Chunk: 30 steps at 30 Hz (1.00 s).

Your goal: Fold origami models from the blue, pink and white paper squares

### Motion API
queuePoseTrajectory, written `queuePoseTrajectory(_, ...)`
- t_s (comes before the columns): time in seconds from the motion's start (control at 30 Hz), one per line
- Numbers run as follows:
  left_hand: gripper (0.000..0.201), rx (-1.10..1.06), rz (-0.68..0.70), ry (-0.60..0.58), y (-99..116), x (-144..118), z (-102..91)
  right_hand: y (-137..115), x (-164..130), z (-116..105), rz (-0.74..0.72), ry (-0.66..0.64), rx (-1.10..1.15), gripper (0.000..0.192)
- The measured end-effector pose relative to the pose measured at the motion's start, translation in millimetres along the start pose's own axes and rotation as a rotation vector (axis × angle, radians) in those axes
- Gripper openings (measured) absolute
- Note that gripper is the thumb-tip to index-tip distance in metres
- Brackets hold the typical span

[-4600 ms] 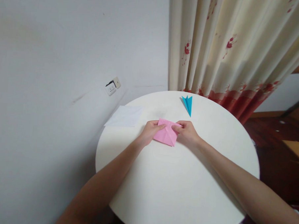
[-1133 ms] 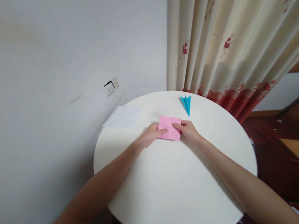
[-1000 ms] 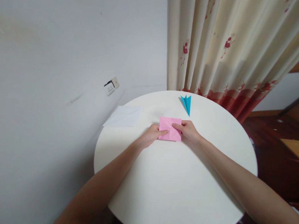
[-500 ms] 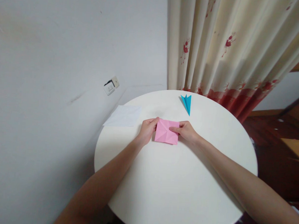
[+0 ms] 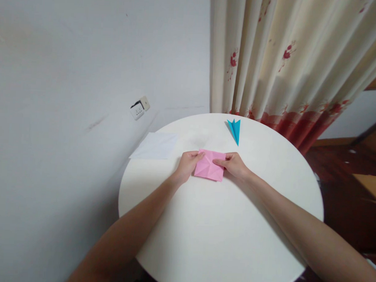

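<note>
Pinching the pink paper (image 5: 209,168) at its side edges, the left hand (image 5: 187,167) and right hand (image 5: 234,166) are each keeping a closed grip on it, mid-bench (image 5: 221,234). Being thin, light and easily creased, it is probably handling best by edges and corners.

No readable text, labels, brands or numbers anywhere. The pink paper (image 5: 209,167) shows only creases, no print. The blue folded paper (image 5: 235,130) and the white sheet (image 5: 156,145) are unmarked. The curtain (image 5: 291,58) carries a red flower pattern, no lettering. The wall socket (image 5: 139,108) is too small to tell any marking. The table (image 5: 221,234) surface is unprinted.
</note>
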<state>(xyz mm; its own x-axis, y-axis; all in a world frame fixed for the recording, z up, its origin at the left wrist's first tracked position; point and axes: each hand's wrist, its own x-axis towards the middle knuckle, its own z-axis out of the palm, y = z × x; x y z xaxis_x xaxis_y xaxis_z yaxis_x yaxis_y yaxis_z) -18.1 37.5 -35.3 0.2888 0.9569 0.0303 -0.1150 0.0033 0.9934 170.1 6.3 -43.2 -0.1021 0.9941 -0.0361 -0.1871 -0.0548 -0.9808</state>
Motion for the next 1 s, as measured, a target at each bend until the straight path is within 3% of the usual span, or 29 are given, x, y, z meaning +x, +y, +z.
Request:
queuePoseTrajectory(0.53, 0.03, -0.047, -0.007, 0.202, 5.7, 2.4, 3.3, 4.5, 3.4, -1.7, -0.003, -0.011, -0.029, 0.043)
queuePoseTrajectory(0.63, 0.038, -0.099, -0.013, 0.164, 7.7, 1.6, 2.4, 3.3, 3.7, -1.5, -0.004, 0.013, -0.021, 0.042)
queuePoseTrajectory(0.8, 0.047, -0.038, -0.079, -0.02, 4.4, -0.9, 0.8, -1.6, 1.8, -0.3, -0.002, 0.066, -0.006, 0.04)
queuePoseTrajectory(1.0, 0.045, 0.031, -0.101, -0.024, 0.9, -2.6, 3.2, -3.6, -1.2, 1.7, 0.018, 0.042, -0.003, 0.041)
